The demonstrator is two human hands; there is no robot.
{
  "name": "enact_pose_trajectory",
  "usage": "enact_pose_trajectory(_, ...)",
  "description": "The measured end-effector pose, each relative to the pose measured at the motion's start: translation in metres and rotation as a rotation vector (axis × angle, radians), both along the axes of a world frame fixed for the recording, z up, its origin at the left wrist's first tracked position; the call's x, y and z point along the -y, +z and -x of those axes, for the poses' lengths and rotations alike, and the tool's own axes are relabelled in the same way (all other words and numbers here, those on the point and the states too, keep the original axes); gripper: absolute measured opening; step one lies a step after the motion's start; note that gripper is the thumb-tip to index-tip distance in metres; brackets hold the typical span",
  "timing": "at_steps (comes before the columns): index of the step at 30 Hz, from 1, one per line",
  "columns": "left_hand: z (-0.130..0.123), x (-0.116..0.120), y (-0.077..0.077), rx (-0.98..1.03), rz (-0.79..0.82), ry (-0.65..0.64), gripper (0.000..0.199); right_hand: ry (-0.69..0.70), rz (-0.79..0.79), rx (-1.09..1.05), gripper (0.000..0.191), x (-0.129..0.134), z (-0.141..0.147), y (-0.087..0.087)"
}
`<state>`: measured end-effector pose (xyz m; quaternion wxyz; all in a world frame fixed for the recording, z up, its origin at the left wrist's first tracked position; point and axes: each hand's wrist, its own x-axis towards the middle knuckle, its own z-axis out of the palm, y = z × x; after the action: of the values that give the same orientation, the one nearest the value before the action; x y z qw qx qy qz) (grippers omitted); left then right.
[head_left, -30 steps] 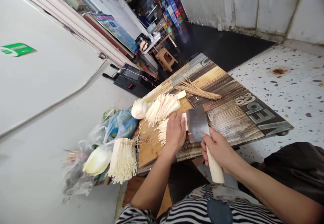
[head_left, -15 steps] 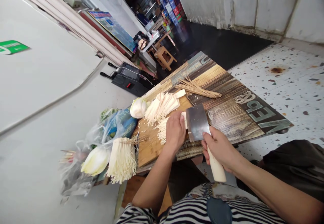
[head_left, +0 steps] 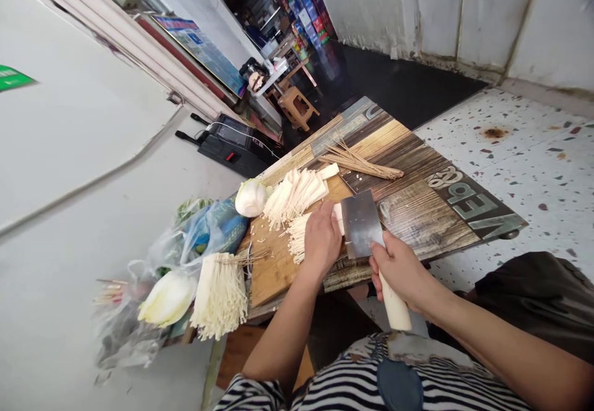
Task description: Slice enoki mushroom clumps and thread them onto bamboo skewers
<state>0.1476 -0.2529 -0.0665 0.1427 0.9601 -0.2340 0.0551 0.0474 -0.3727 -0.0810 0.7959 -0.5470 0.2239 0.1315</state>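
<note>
Mushroom bunch (head_left: 298,236) lay on the board (head_left: 269,272), toward its 2 o'clock side, caps at 9, stem ends at 3. L hand (head_left: 322,234) covered its middle; fingers were together, curved over the stems & holding them down. R hand (head_left: 401,262) had fingers wrapped round the top of the handle of the knife (head_left: 362,222), thumb up by the blade's base; blade stood at 3 o'clock of the bunch, touching the stem ends or just beside, couldn't tell which. Mushroom pile (head_left: 294,197) lay at 11 o'clock, cabbage (head_left: 251,198) at 10, loose sticks (head_left: 364,162) at 1. Handling, in insp.'s judgement: bunch v. light, soft, poss. damp & slippery; thin stems apt to splay or snap if squeezed, caps most fragile. Best hold was judged mid-stem, w/ flat, even pressure, fingertips well back from the blade. Knife was judged heavier & stiff; handle its safest grip.
</note>
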Motion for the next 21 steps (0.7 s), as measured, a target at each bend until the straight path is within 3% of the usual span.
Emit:
enact_pose_trajectory(15,0.003,0.003,0.005,-0.021,0.051,0.044,0.035,-0.081,0.054,0.018,0.014,-0.017,0.002,0.001)
enact_pose_trajectory(21,0.001,0.003,0.004,-0.024,0.036,0.033,0.033,-0.015,0.094,-0.018,0.013,-0.009,-0.001,0.003)
